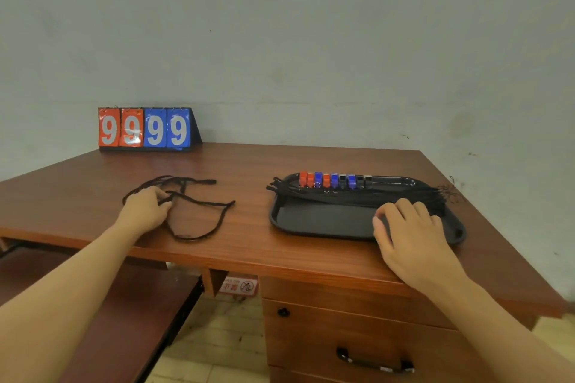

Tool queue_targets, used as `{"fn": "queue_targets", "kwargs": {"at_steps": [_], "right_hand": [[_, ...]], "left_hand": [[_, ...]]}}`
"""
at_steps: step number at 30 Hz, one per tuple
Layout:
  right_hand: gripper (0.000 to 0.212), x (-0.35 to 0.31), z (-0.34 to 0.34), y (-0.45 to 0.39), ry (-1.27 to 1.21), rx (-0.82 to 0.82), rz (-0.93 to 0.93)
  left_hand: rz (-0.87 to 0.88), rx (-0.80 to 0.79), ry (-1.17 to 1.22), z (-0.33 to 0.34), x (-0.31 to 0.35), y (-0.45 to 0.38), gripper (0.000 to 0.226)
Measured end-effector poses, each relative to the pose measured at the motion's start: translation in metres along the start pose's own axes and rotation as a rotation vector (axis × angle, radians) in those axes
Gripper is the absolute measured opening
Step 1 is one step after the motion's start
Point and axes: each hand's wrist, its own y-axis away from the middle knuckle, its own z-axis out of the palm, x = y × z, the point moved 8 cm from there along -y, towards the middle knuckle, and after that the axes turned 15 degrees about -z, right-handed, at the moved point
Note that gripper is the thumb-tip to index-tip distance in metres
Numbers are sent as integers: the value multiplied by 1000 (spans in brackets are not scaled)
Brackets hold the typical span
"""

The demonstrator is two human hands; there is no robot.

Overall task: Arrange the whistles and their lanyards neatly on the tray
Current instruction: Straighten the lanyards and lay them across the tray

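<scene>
reddish wood desk point(249, 165) against a plain pale wall point(311, 40); flip scoreboard point(144, 128) reading 9999 at the back left. black tray point(311, 221) on the right holds a row of whistles point(334, 180) with lanyards point(357, 197) bundled across it. right hand point(410, 233) rests on the tray, fingers relaxed, gripping nothing. left hand point(146, 208) pinches a loose lanyard point(199, 214) lying on the desk.

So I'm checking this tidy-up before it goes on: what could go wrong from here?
The loose lanyard lies in crossed loops on the desk; pulled by the left hand, it may knot. The lanyard bundle overhangs the tray at both ends, so the right hand could drag cords off. A tug might also topple the whistles.
</scene>
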Motion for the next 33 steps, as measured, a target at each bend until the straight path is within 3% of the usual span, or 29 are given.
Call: {"fn": "queue_targets", "kwargs": {"at_steps": [4, 8, 12, 17, 26, 33], "right_hand": [[32, -1, -1, 1, -18, 0, 10], [31, -1, -2, 1, -24, 1, 10], [31, -1, -2, 1, -22, 4, 9], [30, 1, -3, 1, -30, 4, 14], [52, -10, -14, 2, -37, 45, -80], [49, -18, -18, 4, -64, 77, -163]], "left_hand": [[108, -94, 43, 5, 14, 13, 27], [259, -259, 36, 8, 30, 30, 2], [302, -259, 93, 3, 34, 35, 7], [434, -124, 148, -11, 58, 49, 8], [819, -430, 170, 21, 186, 183, 14], [979, -426, 160, 55, 235, 242, 14]]}}
